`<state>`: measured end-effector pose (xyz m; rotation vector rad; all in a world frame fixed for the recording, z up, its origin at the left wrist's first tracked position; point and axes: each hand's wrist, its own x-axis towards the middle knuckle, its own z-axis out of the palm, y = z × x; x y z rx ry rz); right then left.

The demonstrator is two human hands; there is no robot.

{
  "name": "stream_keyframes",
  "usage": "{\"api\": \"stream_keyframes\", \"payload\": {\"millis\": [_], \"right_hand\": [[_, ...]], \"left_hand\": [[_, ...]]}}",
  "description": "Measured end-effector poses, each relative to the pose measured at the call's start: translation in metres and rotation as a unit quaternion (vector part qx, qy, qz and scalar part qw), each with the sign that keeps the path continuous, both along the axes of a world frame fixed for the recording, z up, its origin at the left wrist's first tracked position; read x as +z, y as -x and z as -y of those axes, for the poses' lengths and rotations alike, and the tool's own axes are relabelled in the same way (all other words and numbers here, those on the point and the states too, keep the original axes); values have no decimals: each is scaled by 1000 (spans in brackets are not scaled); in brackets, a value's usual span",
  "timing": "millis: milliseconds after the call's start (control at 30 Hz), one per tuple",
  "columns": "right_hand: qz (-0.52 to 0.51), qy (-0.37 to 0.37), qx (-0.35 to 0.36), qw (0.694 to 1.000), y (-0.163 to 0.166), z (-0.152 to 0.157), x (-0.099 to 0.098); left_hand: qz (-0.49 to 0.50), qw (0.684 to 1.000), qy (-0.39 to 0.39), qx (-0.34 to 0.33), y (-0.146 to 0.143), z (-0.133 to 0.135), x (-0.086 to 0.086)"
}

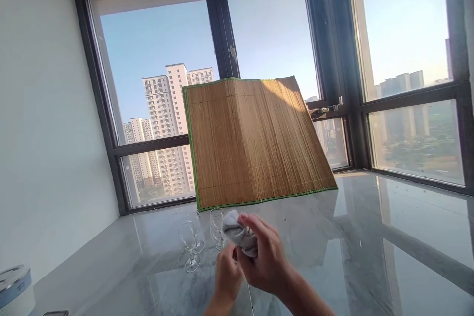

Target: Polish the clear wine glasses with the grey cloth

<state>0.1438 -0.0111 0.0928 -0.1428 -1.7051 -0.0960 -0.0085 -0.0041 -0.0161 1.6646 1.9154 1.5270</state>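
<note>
My right hand [268, 256] is closed around a bunched grey-white cloth [237, 231], held above the tabletop. Just below the cloth, my left hand [227, 274] has its fingers curled shut. What they grip is hidden behind the fingers and the cloth. To the left of my hands, clear stemmed glasses stand upright on the glossy surface: a near glass [189, 247], one behind it [196, 232], and another glass [217, 227] close to the cloth.
A bamboo mat [259, 143] with green edging leans upright against the dark-framed windows behind the glasses. At the lower left stands a blue-and-white lidded container [17, 289], with a dark flat object [55, 313] at the bottom edge. The grey marbled surface [296, 237] reflects the windows.
</note>
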Motion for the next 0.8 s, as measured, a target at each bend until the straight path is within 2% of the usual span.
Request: {"api": "stream_keyframes", "payload": {"millis": [133,300,400,533,633,700,800], "right_hand": [[101,172,-34,979,0,-41,-24],[180,263,-51,946,-10,-61,-42],[144,316,-64,936,-13,-72,-46],[-2,393,-65,917,-14,-97,-54],[-61,453,19,889,-14,-109,-59],[-78,497,92,859,-15,-112,-60],[-85,555,166,811,-19,-110,-57]], "left_hand": [[-107,994,-14,-6,1,-5,-5],[-158,987,11,0,1,-6,-7],[-183,983,14,-16,1,-3,-2],[-184,982,2,-39,2,-1,3],[-155,987,-8,-43,3,-3,2],[-142,988,-11,-52,2,-4,0],[-127,989,-12,-76,-2,-5,-2]]}}
